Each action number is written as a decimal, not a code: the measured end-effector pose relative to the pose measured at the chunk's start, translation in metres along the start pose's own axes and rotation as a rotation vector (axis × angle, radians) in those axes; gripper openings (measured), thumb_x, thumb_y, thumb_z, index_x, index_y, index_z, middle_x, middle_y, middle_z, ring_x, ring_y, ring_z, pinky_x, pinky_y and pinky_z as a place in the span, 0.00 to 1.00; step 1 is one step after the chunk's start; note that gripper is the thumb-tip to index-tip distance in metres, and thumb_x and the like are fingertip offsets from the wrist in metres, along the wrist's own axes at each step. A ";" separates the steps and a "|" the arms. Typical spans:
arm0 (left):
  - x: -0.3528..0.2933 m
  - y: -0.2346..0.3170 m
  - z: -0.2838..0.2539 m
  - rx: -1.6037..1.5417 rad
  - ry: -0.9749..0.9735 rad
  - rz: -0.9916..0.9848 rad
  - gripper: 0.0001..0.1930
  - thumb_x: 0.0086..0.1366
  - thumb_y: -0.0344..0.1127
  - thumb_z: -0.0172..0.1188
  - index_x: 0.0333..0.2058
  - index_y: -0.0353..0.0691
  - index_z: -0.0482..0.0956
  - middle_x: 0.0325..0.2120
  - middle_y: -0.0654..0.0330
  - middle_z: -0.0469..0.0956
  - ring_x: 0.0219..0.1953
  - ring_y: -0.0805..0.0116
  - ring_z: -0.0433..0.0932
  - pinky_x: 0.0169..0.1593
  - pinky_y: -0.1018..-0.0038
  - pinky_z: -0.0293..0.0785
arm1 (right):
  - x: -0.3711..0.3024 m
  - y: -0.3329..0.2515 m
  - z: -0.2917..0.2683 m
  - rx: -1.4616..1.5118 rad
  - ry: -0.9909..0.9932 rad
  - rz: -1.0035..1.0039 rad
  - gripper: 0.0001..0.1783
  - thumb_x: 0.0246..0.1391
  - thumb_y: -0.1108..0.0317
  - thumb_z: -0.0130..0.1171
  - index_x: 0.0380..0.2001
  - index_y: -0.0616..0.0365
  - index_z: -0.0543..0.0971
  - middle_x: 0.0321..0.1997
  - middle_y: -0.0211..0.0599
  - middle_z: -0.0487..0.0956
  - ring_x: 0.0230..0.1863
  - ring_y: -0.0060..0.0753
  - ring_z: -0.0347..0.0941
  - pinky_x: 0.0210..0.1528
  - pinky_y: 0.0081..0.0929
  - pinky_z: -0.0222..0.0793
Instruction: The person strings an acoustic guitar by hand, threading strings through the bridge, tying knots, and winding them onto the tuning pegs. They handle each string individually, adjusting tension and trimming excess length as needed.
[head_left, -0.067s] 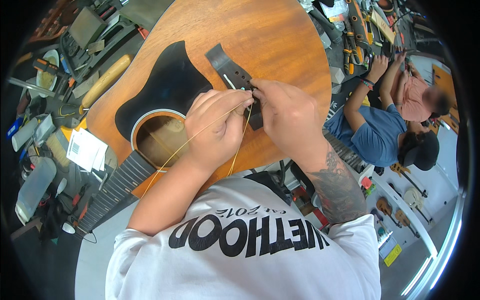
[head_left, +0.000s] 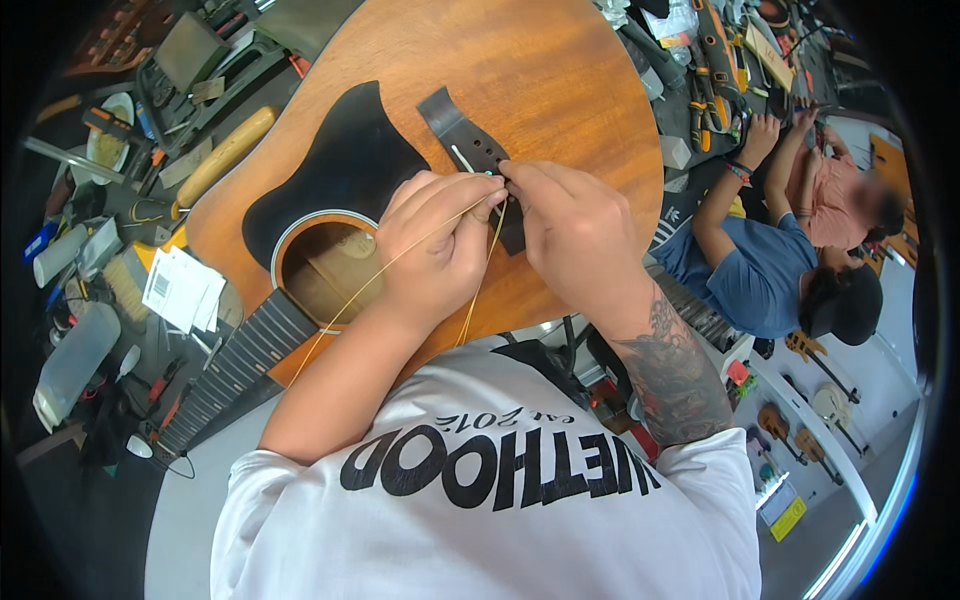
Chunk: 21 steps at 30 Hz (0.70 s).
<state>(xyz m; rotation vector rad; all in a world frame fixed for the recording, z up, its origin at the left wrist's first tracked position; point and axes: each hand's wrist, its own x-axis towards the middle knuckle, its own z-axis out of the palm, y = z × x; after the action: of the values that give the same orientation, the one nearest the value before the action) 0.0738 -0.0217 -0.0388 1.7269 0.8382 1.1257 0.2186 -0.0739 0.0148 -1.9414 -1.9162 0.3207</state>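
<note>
Left hand (head_left: 432, 240) narrowed to a pinch on a golden string (head_left: 347, 305) just above the dark bridge (head_left: 447, 117) of an acoustic guitar (head_left: 570, 80), the string crossing over that hand and forearm toward the fretboard (head_left: 240, 355). Right hand (head_left: 583, 225) also narrowed, fingertips at the bridge beside the left's; cannot tell whether it grips the string too. Guitar lies top up in front of the person, black pickguard (head_left: 335, 165) beside the soundhole (head_left: 325, 268), white papers (head_left: 183, 290) near the fretboard.
</note>
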 end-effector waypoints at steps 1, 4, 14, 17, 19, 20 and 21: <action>-0.001 -0.001 0.001 -0.004 0.009 0.000 0.06 0.53 0.20 0.65 0.30 0.37 0.82 0.28 0.57 0.83 0.27 0.61 0.78 0.33 0.71 0.73 | 0.000 -0.001 0.000 -0.008 0.007 -0.019 0.12 0.46 0.76 0.59 0.37 0.60 0.79 0.31 0.40 0.80 0.32 0.45 0.78 0.33 0.36 0.75; 0.001 -0.002 0.000 0.017 0.031 0.031 0.06 0.52 0.20 0.65 0.30 0.38 0.83 0.28 0.58 0.82 0.28 0.62 0.76 0.35 0.72 0.72 | 0.002 0.002 -0.001 -0.041 0.004 -0.090 0.11 0.46 0.74 0.59 0.37 0.59 0.79 0.29 0.37 0.78 0.32 0.42 0.77 0.32 0.35 0.74; -0.005 0.013 -0.030 0.249 0.031 -0.017 0.09 0.57 0.22 0.66 0.37 0.36 0.82 0.38 0.58 0.79 0.37 0.68 0.75 0.41 0.75 0.72 | 0.005 0.019 0.005 -0.050 0.076 -0.277 0.10 0.45 0.75 0.58 0.34 0.59 0.80 0.25 0.35 0.76 0.29 0.38 0.76 0.29 0.33 0.73; -0.043 0.012 -0.065 0.155 0.060 -0.349 0.12 0.62 0.24 0.63 0.44 0.34 0.80 0.41 0.59 0.77 0.39 0.75 0.76 0.43 0.78 0.73 | 0.005 0.019 0.006 -0.031 0.106 -0.299 0.09 0.45 0.76 0.58 0.34 0.59 0.80 0.25 0.35 0.75 0.28 0.38 0.75 0.28 0.33 0.73; -0.042 0.021 -0.078 0.179 0.055 -0.718 0.09 0.65 0.27 0.58 0.42 0.34 0.80 0.37 0.55 0.80 0.36 0.69 0.78 0.41 0.75 0.75 | 0.002 0.021 0.006 -0.028 0.110 -0.303 0.09 0.45 0.76 0.58 0.33 0.59 0.80 0.25 0.35 0.75 0.27 0.38 0.75 0.28 0.33 0.73; -0.035 0.023 -0.085 0.186 -0.017 -0.958 0.09 0.67 0.28 0.56 0.43 0.33 0.80 0.37 0.55 0.79 0.37 0.68 0.79 0.42 0.75 0.76 | 0.001 0.023 0.006 -0.032 0.103 -0.302 0.09 0.45 0.76 0.58 0.33 0.59 0.80 0.25 0.35 0.75 0.27 0.38 0.75 0.28 0.33 0.73; -0.029 0.016 -0.089 0.022 -0.066 -1.061 0.11 0.70 0.27 0.50 0.46 0.31 0.77 0.40 0.55 0.79 0.41 0.66 0.80 0.45 0.71 0.77 | 0.002 0.023 0.006 -0.032 0.097 -0.312 0.09 0.45 0.77 0.58 0.33 0.59 0.80 0.25 0.35 0.75 0.27 0.38 0.75 0.28 0.33 0.73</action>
<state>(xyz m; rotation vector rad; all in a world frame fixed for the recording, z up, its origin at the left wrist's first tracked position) -0.0180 -0.0255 -0.0158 1.0330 1.4619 0.3275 0.2365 -0.0708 -0.0004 -1.6099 -2.1284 0.1049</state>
